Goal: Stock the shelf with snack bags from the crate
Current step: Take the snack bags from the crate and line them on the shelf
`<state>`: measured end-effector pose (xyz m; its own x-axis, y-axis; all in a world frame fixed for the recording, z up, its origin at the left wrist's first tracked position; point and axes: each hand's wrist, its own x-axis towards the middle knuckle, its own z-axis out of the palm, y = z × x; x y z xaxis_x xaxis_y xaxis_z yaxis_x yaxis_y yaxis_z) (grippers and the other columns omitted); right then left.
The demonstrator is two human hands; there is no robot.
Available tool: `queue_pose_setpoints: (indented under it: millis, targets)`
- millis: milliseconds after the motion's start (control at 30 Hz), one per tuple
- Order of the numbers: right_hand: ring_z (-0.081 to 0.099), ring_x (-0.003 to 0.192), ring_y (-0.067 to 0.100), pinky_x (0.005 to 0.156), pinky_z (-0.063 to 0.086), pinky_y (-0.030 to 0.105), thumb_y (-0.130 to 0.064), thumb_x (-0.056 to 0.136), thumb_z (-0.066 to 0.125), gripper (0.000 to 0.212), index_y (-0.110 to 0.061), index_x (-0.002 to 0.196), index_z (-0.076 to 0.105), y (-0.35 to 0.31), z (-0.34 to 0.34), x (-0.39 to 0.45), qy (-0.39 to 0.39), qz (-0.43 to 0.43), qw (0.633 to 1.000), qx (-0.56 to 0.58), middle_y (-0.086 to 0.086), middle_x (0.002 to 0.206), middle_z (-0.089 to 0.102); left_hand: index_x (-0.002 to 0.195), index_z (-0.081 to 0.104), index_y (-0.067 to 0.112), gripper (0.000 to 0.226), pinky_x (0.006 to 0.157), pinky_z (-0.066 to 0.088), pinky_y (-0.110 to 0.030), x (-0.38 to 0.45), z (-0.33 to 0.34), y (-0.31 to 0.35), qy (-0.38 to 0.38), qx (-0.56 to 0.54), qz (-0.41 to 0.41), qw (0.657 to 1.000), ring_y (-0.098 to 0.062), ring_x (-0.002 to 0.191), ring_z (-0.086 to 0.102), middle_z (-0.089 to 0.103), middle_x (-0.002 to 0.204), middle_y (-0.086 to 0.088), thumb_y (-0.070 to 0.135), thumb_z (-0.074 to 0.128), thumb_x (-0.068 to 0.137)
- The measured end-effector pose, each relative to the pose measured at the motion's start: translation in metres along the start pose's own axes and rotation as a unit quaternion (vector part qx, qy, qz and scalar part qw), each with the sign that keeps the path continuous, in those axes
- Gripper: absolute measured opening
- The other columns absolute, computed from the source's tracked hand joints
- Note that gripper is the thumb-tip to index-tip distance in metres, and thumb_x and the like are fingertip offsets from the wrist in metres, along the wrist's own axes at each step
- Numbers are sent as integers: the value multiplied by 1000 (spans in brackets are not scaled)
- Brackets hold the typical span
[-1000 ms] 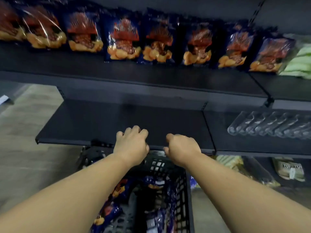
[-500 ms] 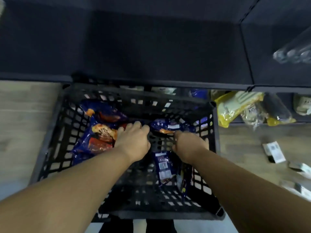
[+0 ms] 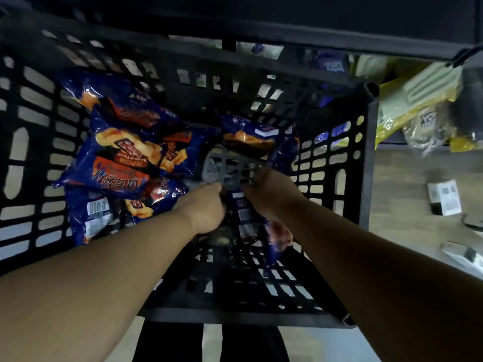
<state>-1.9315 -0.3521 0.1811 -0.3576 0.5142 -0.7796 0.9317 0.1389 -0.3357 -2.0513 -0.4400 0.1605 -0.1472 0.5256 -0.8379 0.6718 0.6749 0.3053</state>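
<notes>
I look straight down into a black slotted crate (image 3: 366, 158) on the floor. Several blue and orange snack bags lie inside: a pile on the left (image 3: 130, 152), one at the far side (image 3: 248, 131), and one lying back-up with a barcode in the middle (image 3: 244, 215). My left hand (image 3: 206, 207) and my right hand (image 3: 271, 194) are both down in the crate. Their fingers curl onto the top edge of the middle bag, one hand on each side. The bag's lower part is hidden under my right wrist.
The dark edge of the shelf (image 3: 366, 22) runs across the top, just beyond the crate. Yellow and clear packages (image 3: 418, 95) sit under it at right. Small white boxes (image 3: 444, 197) lie on the wooden floor to the right of the crate.
My view dropped from the stocked shelf down into the crate. Both hands went from the crate's rim down to the bag in the middle.
</notes>
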Motion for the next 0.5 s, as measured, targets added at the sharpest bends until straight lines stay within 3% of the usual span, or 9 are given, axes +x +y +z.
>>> queue_pose_setpoints:
  millis: [100,200,300,367,433,500]
  targets:
    - [58,84,23,62,42,28,-21,100,41,17,-15,94,55,-10,-8,3,6,-15,997,70,6,88,59,118,51,11,25,75,39,-26,2,-7,-8,5,-43,-16,999,-23,91,48,53,118,-13,9,44,94]
    - [53,73,20,54,36,25,-13,100,38,18,-13,93,54,-13,-13,4,8,-16,997,80,3,77,54,113,53,12,19,74,39,-27,1,-7,-14,18,-73,-16,997,-22,91,50,56,110,-9,20,45,98]
    - [60,85,28,73,53,39,-6,100,37,24,-2,106,59,-14,-16,3,5,-11,996,84,13,90,60,109,56,15,26,71,40,-29,0,2,-10,1,-125,-14,992,-21,89,56,61,103,-6,37,46,97]
    - [62,94,31,85,53,45,-4,100,38,24,-1,111,59,-14,-14,3,2,0,997,74,18,101,62,107,58,17,26,68,41,-28,-2,9,-2,-20,-173,-4,985,-22,88,59,64,102,-9,38,49,95]
    - [62,96,32,86,53,48,-6,100,38,24,0,112,59,-12,-12,7,5,15,997,76,20,104,63,104,59,16,25,68,42,-28,-5,15,6,-57,-212,3,976,-27,88,61,65,100,-12,37,51,93]
    - [62,97,34,86,53,48,-7,101,38,26,1,112,60,-10,-11,10,3,20,997,80,21,105,63,106,59,18,34,78,48,-34,-8,20,11,-93,-239,10,967,-30,93,62,66,103,-13,44,53,85]
